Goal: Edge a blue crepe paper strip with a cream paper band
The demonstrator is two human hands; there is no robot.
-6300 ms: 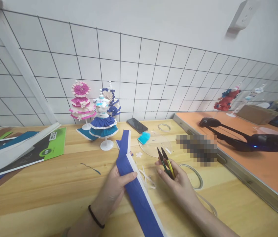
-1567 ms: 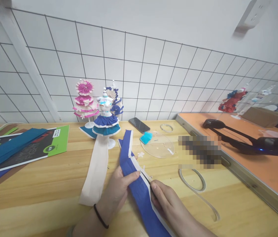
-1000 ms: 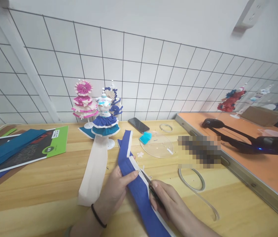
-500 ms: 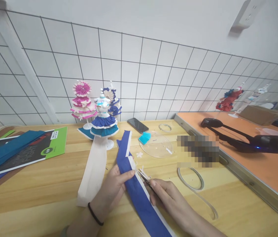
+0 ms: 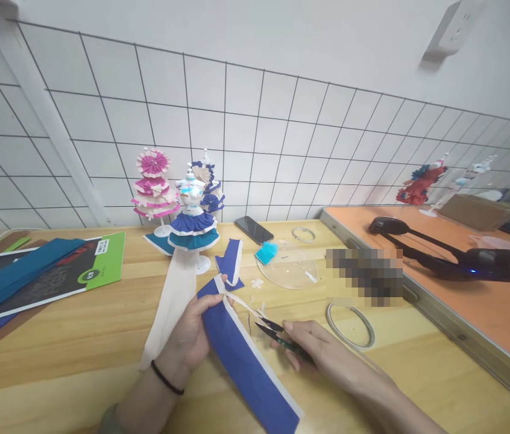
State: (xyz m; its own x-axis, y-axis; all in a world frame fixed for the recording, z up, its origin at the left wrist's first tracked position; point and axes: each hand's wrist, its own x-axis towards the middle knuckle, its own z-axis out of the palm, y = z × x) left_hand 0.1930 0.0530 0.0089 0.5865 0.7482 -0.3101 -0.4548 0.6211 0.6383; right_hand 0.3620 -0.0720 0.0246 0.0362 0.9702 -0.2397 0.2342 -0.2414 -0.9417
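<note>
My left hand (image 5: 196,322) pinches the upper end of a blue crepe-paper strip (image 5: 248,358) with a white edge, thumb on top. The strip slants down toward me to the right. From its pinched end a thin white sliver (image 5: 242,301) runs out to the right, reaching near the blades of black thread snips (image 5: 282,339). My right hand (image 5: 313,349) grips those snips, whose blade tips are parted and point left. Just beyond my left hand, another white-edged blue paper piece (image 5: 232,263) lies on the table. Small paper scraps and a white flower shape (image 5: 257,283) are nearby.
Small dress forms with paper skirts (image 5: 193,229) stand behind, beside a phone (image 5: 254,229). A clear disc (image 5: 289,274) carries turquoise paper (image 5: 266,253). A tape ring (image 5: 371,331) lies right; a cream strip (image 5: 171,307) and colored sheets (image 5: 24,277) left. An orange board (image 5: 472,313) holds a black device.
My left hand has shifted left with the blue strip, showing its lower end. The upper blue piece now lies apart from it. The snips have drawn back from the strip's edge, their blades parted.
</note>
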